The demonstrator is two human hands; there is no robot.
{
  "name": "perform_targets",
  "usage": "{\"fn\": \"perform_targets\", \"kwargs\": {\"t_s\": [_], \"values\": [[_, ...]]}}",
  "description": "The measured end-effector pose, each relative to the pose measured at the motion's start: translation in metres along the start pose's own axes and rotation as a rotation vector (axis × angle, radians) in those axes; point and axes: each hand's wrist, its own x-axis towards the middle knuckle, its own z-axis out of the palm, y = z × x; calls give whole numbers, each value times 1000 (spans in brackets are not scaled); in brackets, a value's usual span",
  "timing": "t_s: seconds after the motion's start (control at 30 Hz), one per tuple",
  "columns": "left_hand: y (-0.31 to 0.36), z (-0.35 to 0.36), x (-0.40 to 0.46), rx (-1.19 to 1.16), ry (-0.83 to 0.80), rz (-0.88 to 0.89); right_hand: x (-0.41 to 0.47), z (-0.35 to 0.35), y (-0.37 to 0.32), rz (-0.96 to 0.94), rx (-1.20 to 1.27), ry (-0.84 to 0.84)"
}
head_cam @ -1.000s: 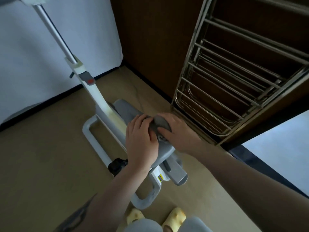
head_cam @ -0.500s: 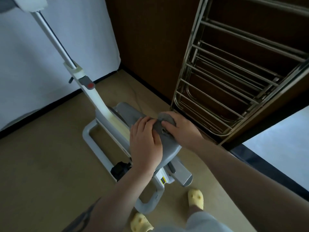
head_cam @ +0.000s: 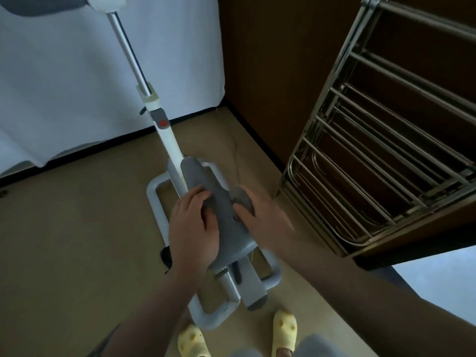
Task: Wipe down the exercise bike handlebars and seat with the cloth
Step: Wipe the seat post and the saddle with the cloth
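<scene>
A person bends over a grey exercise bike seat [head_cam: 226,228], both bare forearms reaching down and forward from the bottom of the frame. The left hand [head_cam: 193,228] lies palm-down on the left side of the seat, its fingers [head_cam: 203,197] lightly bent over the edge and pressing the surface; its grip is relaxed rather than closed on anything. The right hand [head_cam: 260,217] sits against the seat's right side, blurred, its fingers and thumb curled round a bunched grey cloth [head_cam: 240,199] held against the seat near its narrow nose.

The seat tops a white bike frame [head_cam: 171,145] that stands on a tan floor [head_cam: 77,240]. A white post with a red dot rises from the frame to a chrome tube [head_cam: 128,55], which runs up to the handlebar mount at the top edge; the handlebars themselves are mostly out of view. A grey looped base [head_cam: 154,202] rests on the floor beneath the hands.

At the right, a folded metal drying rack [head_cam: 386,150] leans against dark wood panelling [head_cam: 270,73]; nothing hangs on its rails. A white sheet [head_cam: 64,73] covers the wall at the left. 2 yellow slippers [head_cam: 283,328] show at the bottom edge.
</scene>
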Motion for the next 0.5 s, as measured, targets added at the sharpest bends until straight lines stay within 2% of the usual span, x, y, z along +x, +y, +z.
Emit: {"fn": "perform_targets", "kwargs": {"t_s": [0.07, 0.13, 0.2, 0.27, 0.3, 0.4, 0.5], "values": [[1, 0, -2, 6, 19, -18, -17, -4, 3, -178, -6, -10], [-1, -3, 3, 28, 8, -24, -2, -13, 6, -250, 32, -92], [2, -1, 0, 55, 9, -68, 24, -20, 9, -111, 93, -190], [7, 1, -8, 87, 58, -157, 33, -12, 9, 20, 149, -156], [9, 2, -12, 81, 86, -225, 26, -5, 10, -23, 116, -95], [10, 5, -16, -55, 127, -504, -10, 0, 10, -335, -57, 5], [11, 6, -15, -170, 181, -626, -9, -12, 7, -549, -208, -85]]}}
